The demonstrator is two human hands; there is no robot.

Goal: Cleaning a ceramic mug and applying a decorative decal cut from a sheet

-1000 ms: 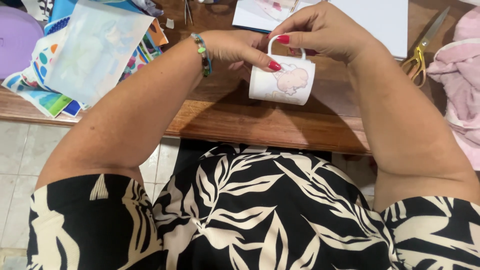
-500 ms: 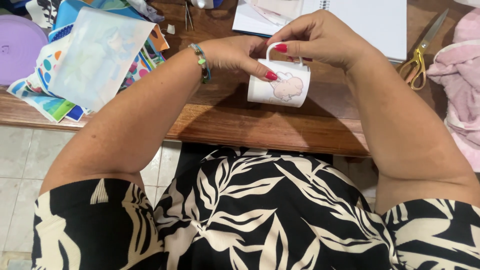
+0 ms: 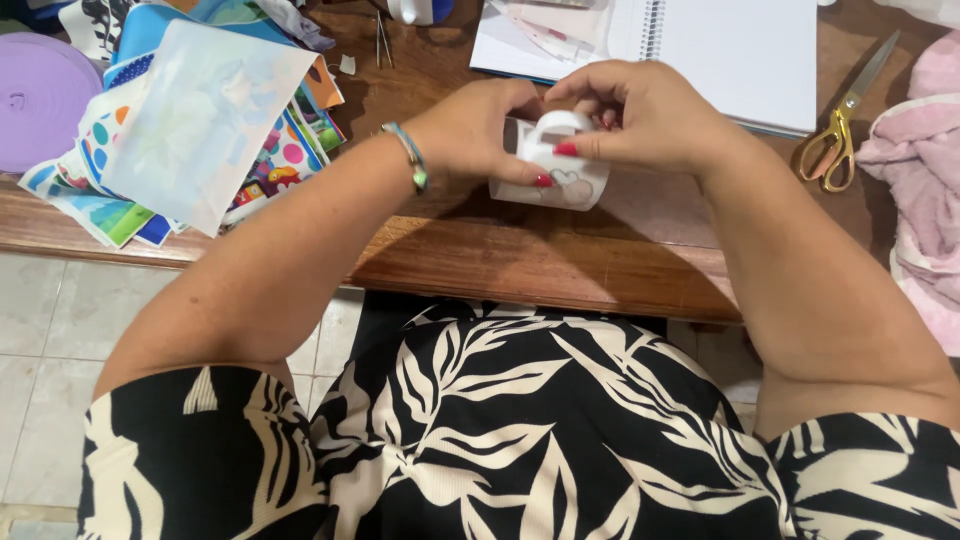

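The left hand (image 3: 478, 128) is closed around the near side of a small white mug (image 3: 560, 180), its thumb with a red nail pressed against the lower wall, a beaded bracelet (image 3: 410, 157) on the wrist behind it. The right hand (image 3: 640, 115) comes in from the other side and pinches the mug's white handle (image 3: 560, 124) between thumb and fingers, another red nail showing just under the handle, so both hands are clamped on the same mug. The mug is held over the wooden table (image 3: 480, 262), close to its near edge and right in front of the person; whether it touches the wood cannot be told. It is glossy white with a faint, pale pinkish design outlined on the wall that faces the camera, and the handle points upward. Against the picture half a second ago, the mug has been turned: then the handle was up beside the right fingers with the pink figure plainly in view, now the handle sits centred on top and the hands cover more of the body. Beyond the hands lies an open spiral notebook (image 3: 740, 55), to the right gold-handled scissors (image 3: 838, 140) and a pink cloth (image 3: 920, 190), to the left a pile of printed sheets (image 3: 200, 120) and a purple lid (image 3: 40, 95)
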